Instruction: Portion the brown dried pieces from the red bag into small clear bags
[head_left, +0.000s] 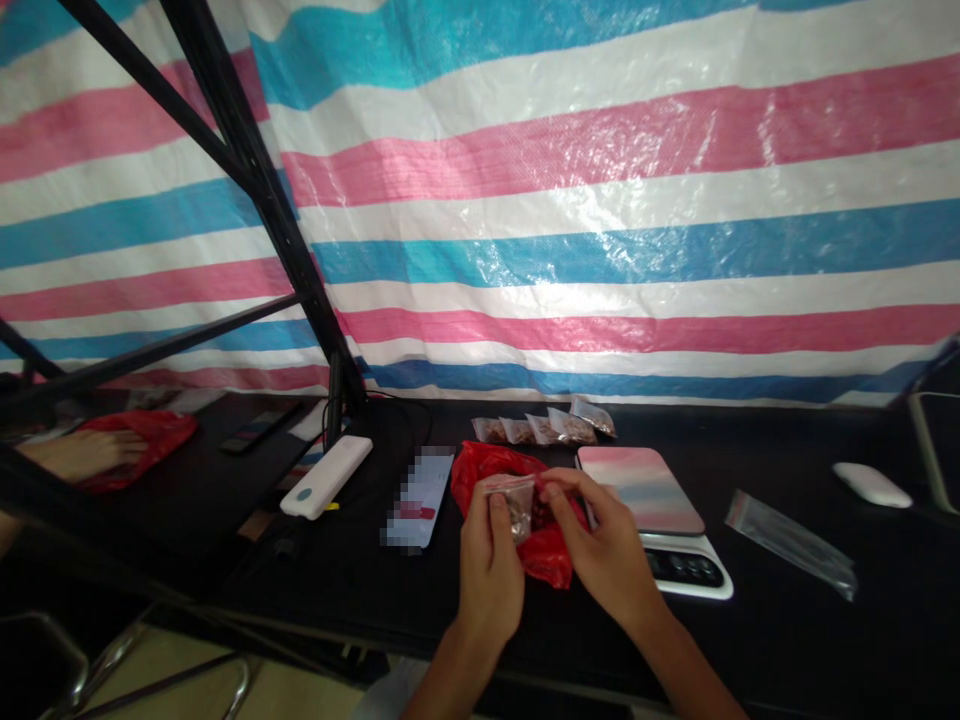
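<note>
My left hand [489, 565] and my right hand [606, 548] both pinch a small clear zip bag [516, 500] with reddish-brown bits inside, each at one end of its top edge. I hold it just above an open red plastic bag [491, 465] lying on the black table [787, 640]. A digital scale [652, 495] with a shiny platform sits directly right of my hands. Several filled small bags [544, 428] lie in a row behind the red bag.
A phone [418, 497] and a white power bank [326, 476] lie left of the red bag. Empty clear bags [791, 542] and a white mouse [871, 484] lie to the right. Another person's hand [82, 453] rests on a red bag [161, 432] far left, behind black frame bars [247, 170].
</note>
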